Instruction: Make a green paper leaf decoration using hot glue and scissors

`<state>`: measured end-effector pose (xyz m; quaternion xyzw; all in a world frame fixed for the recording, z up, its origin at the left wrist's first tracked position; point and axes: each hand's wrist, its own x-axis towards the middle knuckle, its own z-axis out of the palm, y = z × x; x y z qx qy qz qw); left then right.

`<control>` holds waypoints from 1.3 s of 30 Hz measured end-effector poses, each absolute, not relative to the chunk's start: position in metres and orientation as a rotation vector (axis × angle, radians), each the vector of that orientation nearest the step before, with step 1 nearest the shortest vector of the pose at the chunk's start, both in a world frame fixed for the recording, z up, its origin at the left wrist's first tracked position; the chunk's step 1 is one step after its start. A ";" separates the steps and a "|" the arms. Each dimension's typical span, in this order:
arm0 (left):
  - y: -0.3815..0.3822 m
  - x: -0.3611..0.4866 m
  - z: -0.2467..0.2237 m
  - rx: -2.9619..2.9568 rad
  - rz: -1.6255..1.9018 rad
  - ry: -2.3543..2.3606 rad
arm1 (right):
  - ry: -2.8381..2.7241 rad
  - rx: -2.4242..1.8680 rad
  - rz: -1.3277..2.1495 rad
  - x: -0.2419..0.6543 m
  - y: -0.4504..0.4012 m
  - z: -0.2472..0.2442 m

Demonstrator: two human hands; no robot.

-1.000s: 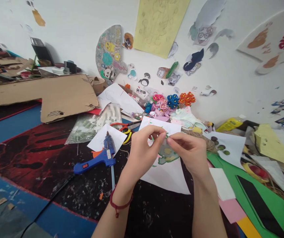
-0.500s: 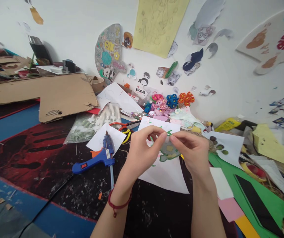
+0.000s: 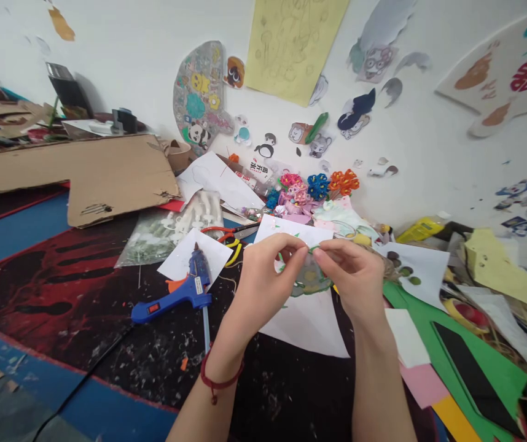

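Note:
Above a white paper sheet [image 3: 307, 328], my left hand [image 3: 268, 276] and my right hand [image 3: 355, 273] meet fingertip to fingertip. Both pinch a small green strip [image 3: 314, 248], mostly covered by the fingers. Just below hangs or lies a see-through piece with a dark green outline [image 3: 310, 283]; I cannot tell if it is joined to the strip. Small green bits lie on the sheet. To the left, a blue glue gun [image 3: 171, 307] rests on its side, its nozzle over a white paper square [image 3: 217, 255].
Scissors [image 3: 233, 236] lie behind the left hand. A cardboard sheet [image 3: 120, 178] and a plastic bag [image 3: 146, 242] are at left. Right of the hands are green paper [image 3: 433, 319], a black phone [image 3: 473, 374] and tape [image 3: 468, 314]. Pipe-cleaner flowers [image 3: 319, 186] stand at the back.
The fingertips have shifted a little and now cover more of the green strip. The green-outlined piece sits slightly higher and more tilted. The view has moved slightly.

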<state>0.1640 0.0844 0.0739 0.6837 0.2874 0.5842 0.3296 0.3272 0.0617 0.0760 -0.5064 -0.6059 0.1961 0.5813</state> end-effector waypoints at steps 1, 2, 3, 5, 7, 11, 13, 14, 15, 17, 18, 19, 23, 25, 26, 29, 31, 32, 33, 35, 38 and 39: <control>0.085 0.164 0.074 1.796 1.529 0.753 | -1.411 -1.185 0.452 0.327 0.062 0.076; 0.085 0.164 0.074 1.804 1.526 0.754 | -1.406 -1.186 0.448 0.326 0.062 0.077; 0.085 0.164 0.074 1.813 1.523 0.754 | -1.403 -1.188 0.446 0.326 0.061 0.077; 0.085 0.164 0.073 1.830 1.519 0.752 | -1.399 -1.189 0.448 0.326 0.061 0.078; 0.084 0.165 0.072 1.849 1.514 0.752 | -1.400 -1.190 0.454 0.326 0.060 0.078; 0.084 0.165 0.072 1.866 1.517 0.759 | -1.397 -1.199 0.451 0.327 0.060 0.078; 0.084 0.165 0.071 1.867 1.520 0.757 | -1.389 -1.195 0.450 0.327 0.060 0.078; 0.084 0.165 0.071 1.867 1.522 0.757 | -1.386 -1.189 0.454 0.327 0.060 0.078; 0.084 0.165 0.071 1.869 1.521 0.759 | -1.384 -1.182 0.460 0.327 0.061 0.078; 0.084 0.165 0.071 1.869 1.524 0.761 | -1.388 -1.167 0.472 0.328 0.061 0.078; 0.084 0.164 0.071 1.869 1.523 0.762 | -1.391 -1.159 0.475 0.328 0.061 0.078; 0.084 0.164 0.072 1.869 1.521 0.761 | -1.395 -1.151 0.477 0.328 0.061 0.077; 0.084 0.164 0.072 1.852 1.527 0.778 | -1.398 -1.142 0.484 0.328 0.061 0.077; 0.084 0.165 0.072 1.828 1.549 0.784 | -1.394 -1.145 0.498 0.328 0.061 0.077; 0.084 0.165 0.072 1.819 1.563 0.779 | -1.392 -1.145 0.506 0.327 0.061 0.078; 0.083 0.165 0.072 1.825 1.625 0.733 | -1.387 -1.139 0.526 0.327 0.061 0.078; 0.083 0.165 0.073 1.843 1.664 0.709 | -1.381 -1.143 0.529 0.327 0.060 0.078; 0.083 0.165 0.073 1.852 1.678 0.701 | -1.376 -1.146 0.531 0.327 0.060 0.077; 0.083 0.165 0.073 1.860 1.688 0.695 | -1.371 -1.148 0.533 0.327 0.060 0.077; 0.082 0.165 0.074 1.868 1.700 0.689 | -1.358 -1.146 0.547 0.326 0.060 0.078; 0.082 0.165 0.074 1.862 1.713 0.689 | -1.339 -1.127 0.572 0.326 0.060 0.078; 0.082 0.165 0.074 1.859 1.716 0.688 | -1.335 -1.121 0.578 0.326 0.060 0.078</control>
